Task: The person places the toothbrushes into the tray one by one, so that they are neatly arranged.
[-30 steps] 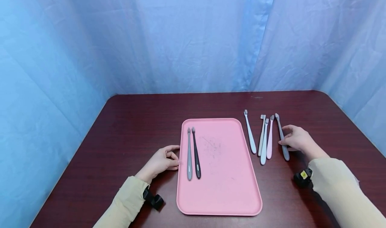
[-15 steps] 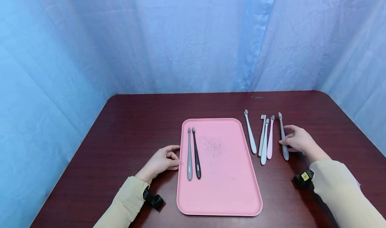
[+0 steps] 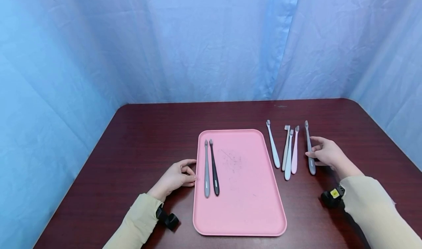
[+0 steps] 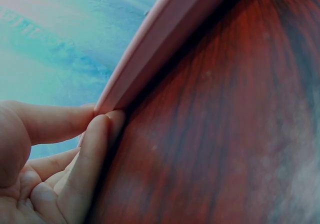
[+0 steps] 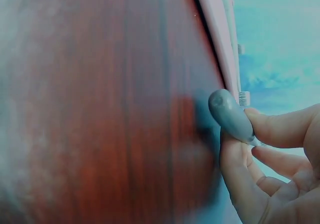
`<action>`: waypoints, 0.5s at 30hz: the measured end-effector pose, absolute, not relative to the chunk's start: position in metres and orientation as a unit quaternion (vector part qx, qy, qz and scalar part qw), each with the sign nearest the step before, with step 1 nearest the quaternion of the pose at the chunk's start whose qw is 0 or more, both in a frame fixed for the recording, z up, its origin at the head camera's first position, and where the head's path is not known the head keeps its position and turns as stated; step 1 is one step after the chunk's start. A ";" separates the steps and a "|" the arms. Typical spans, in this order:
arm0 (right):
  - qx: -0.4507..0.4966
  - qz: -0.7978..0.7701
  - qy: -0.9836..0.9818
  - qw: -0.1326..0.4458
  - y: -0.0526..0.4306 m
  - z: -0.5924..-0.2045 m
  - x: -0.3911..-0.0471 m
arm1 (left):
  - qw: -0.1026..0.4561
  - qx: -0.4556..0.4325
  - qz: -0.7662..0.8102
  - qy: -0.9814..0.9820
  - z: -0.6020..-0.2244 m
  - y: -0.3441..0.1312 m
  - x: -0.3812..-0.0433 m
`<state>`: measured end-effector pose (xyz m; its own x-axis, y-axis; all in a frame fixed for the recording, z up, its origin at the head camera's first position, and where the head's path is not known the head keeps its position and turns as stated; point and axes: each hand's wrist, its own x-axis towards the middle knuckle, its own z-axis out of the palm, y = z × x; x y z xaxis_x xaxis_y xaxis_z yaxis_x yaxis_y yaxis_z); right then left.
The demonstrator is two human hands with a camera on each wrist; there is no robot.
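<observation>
My right hand (image 3: pixel 326 154) pinches a dark grey toothbrush (image 3: pixel 310 164) at the right of the table, bristle head pointing away from me. In the right wrist view the rounded handle end (image 5: pixel 230 114) pokes out between thumb and finger. At the left, thumb and fingers of my left hand (image 3: pixel 174 176) pinch the rim of the pink tray (image 3: pixel 244 212). The left wrist view shows the tray's edge (image 4: pixel 145 59) between them. Lying side by side on the tray's left part are a grey toothbrush (image 3: pixel 206 181) and a black toothbrush (image 3: pixel 215 175).
Between tray and right hand, several toothbrushes lie on the dark wooden table (image 3: pixel 158 132): a pale blue toothbrush (image 3: pixel 274 150), an off-white toothbrush (image 3: pixel 285 150), a whitish toothbrush (image 3: pixel 288 164) and a pink toothbrush (image 3: pixel 295 155). A blue curtain (image 3: pixel 211 44) hangs behind.
The dark grey toothbrush in my right hand has turned slightly, its head shifting right and away from the pink toothbrush. My left hand and the tray stay put.
</observation>
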<state>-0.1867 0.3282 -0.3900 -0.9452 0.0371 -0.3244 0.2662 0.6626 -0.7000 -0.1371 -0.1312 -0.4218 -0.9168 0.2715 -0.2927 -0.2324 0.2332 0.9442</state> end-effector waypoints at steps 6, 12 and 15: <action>0.088 -0.408 0.899 0.137 0.325 -0.385 -0.187 | 0.202 0.012 0.618 0.760 -0.421 -0.131 -0.137; 0.075 -0.414 0.897 0.133 0.323 -0.381 -0.184 | 0.201 0.013 0.615 0.763 -0.421 -0.131 -0.137; 0.064 -0.415 0.898 0.130 0.321 -0.381 -0.183 | 0.201 0.014 0.615 0.763 -0.421 -0.132 -0.137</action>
